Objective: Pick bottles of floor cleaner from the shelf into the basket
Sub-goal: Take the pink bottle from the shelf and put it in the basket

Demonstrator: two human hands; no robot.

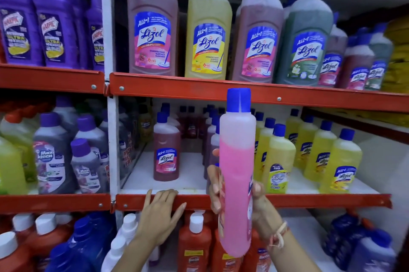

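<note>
My right hand [257, 199] grips a pink floor cleaner bottle [236, 161] with a blue cap, held upright in front of the middle shelf, its narrow side toward me. My left hand [158, 213] rests flat with fingers spread on the red front rail of the middle shelf [309, 200], holding nothing. One dark pink Lizol bottle [166, 150] stands alone on the white shelf board behind the rail. Several yellow Lizol bottles [338, 161] stand to the right. No basket is in view.
The upper shelf [177, 88] carries large Lizol bottles in pink, yellow and green, with purple Harpic bottles [53, 28] at left. Maxkleen bottles [53, 156] fill the middle left bay. Orange bottles with white caps [194, 240] and blue bottles crowd the lower shelf.
</note>
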